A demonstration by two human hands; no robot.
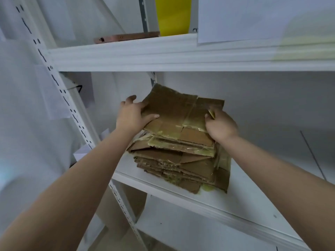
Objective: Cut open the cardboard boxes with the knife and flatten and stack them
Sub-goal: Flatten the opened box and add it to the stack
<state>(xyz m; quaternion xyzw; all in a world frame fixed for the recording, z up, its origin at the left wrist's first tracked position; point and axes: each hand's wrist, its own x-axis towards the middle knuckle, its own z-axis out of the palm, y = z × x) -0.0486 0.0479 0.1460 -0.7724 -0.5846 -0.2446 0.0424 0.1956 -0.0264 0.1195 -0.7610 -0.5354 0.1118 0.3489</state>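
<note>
The light you are working in is soft and a bit dim, with a cool grey-blue look. The white shelf point(235, 192) is looking grey under the board above it. The tape on the cardboard stack point(181, 156) is shining a little. The top right corner is smearing into a blurry yellow-green streak. The left side is looking foggy and soft. The shelf post point(59, 87) is bending and leaning because the wide lens is stretching the edges.
</note>
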